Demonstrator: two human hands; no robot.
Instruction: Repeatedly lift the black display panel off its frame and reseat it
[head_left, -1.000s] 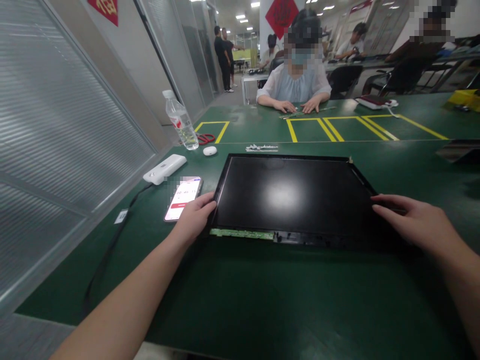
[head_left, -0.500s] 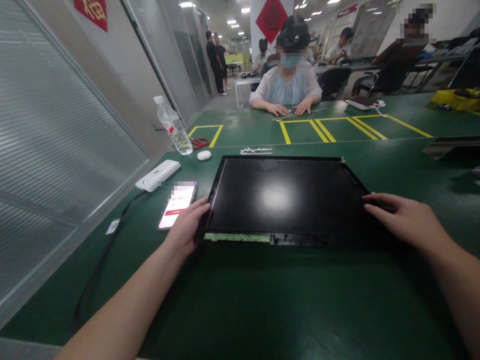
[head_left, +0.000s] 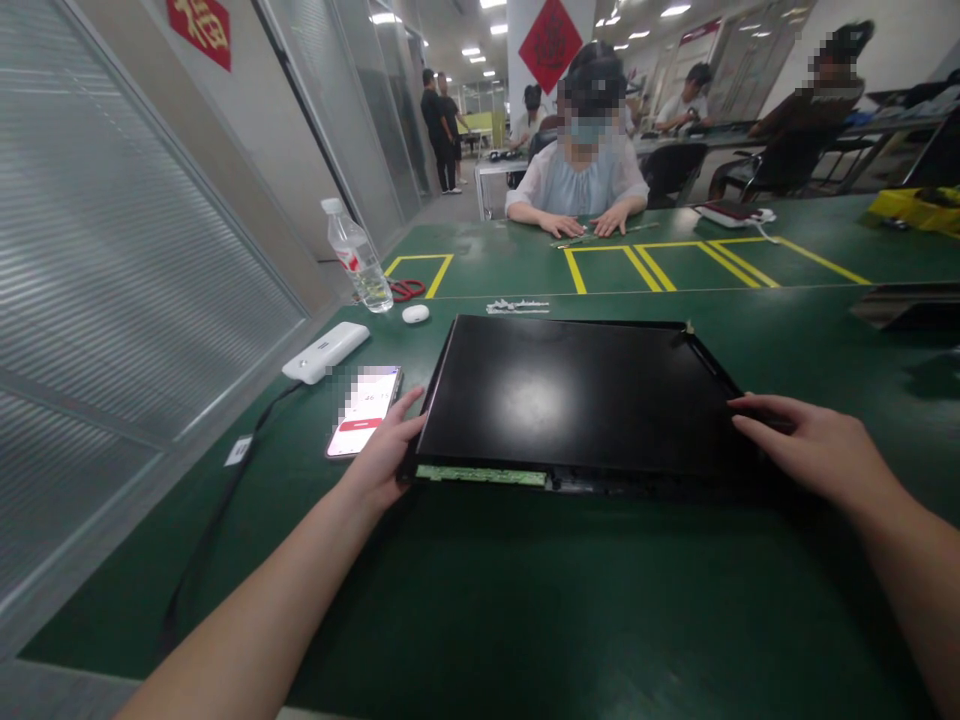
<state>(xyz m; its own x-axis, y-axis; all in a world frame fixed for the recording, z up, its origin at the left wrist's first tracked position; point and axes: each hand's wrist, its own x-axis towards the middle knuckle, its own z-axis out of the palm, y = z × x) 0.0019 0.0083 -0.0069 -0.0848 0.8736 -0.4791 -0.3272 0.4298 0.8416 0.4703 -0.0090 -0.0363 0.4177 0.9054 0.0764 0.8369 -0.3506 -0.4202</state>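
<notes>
A black flat display panel (head_left: pixel 577 395) lies on the green table (head_left: pixel 525 600) in front of me, with a strip of green circuit board (head_left: pixel 480 474) showing along its near edge. My left hand (head_left: pixel 386 450) grips the panel's near left corner, fingers curled against its side. My right hand (head_left: pixel 806 445) holds the right edge, fingers stretched along the frame. The panel's left side looks slightly raised off its black frame.
A lit phone (head_left: pixel 364 410), a white power bank (head_left: pixel 326 351) with a black cable, a water bottle (head_left: pixel 358 256), red scissors (head_left: pixel 407 289) and a small white case (head_left: pixel 415 313) lie to the left. Small white parts (head_left: pixel 517 306) sit beyond the panel. A person (head_left: pixel 581 165) sits opposite.
The panel's left side has lifted a little in my hands, hiding the frame's inner left edge. My hands have stayed on the same corners.
</notes>
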